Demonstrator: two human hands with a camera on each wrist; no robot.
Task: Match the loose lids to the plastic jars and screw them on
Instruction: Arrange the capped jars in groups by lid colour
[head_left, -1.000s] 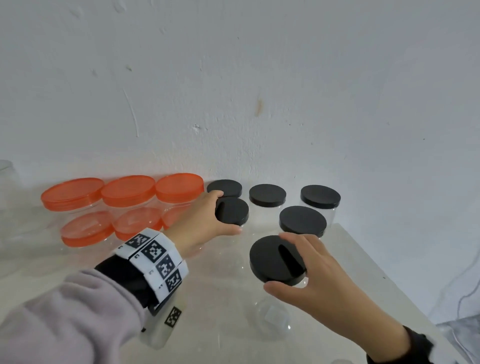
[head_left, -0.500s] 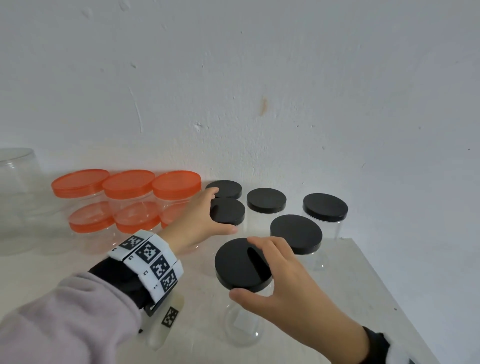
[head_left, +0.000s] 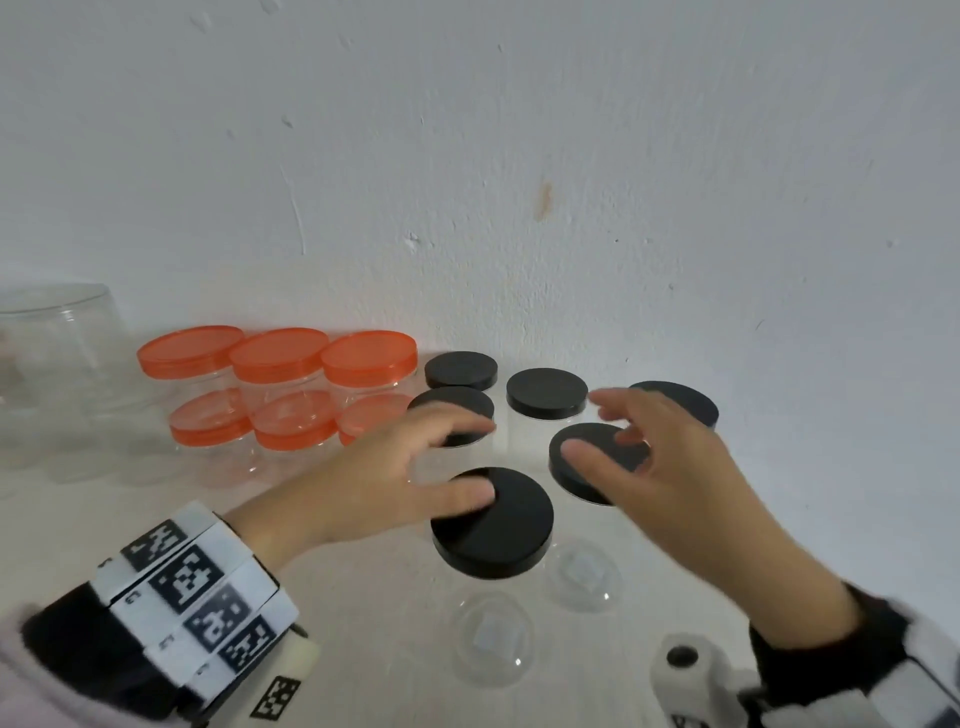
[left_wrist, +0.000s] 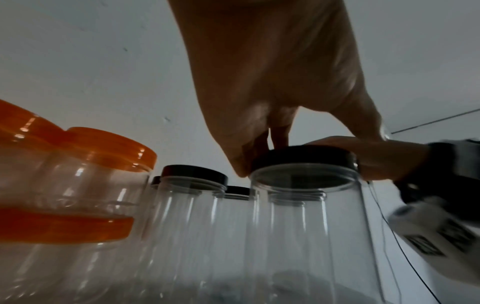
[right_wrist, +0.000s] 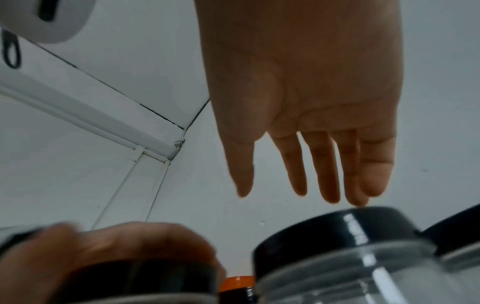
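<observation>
Your left hand (head_left: 384, 478) grips the nearest black lid (head_left: 493, 525) with curled fingers, your right hand (head_left: 670, 467) spread empty above the neighbouring jar (head_left: 587, 574); cross-threading or toppling the tall jar (left_wrist: 306, 226) is likely if you twist unsupported.

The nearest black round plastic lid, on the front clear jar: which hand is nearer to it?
Left. The left hand grips the nearest black round plastic lid by its rim, thumb on top. The right hand hovers open above the neighbouring black lid, apart from it.

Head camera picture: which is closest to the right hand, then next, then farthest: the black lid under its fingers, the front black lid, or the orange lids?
1. Black lid under the right hand.
2. Front black lid, to its left, under the left hand.
3. Orange lids, far left by the wall.
</observation>
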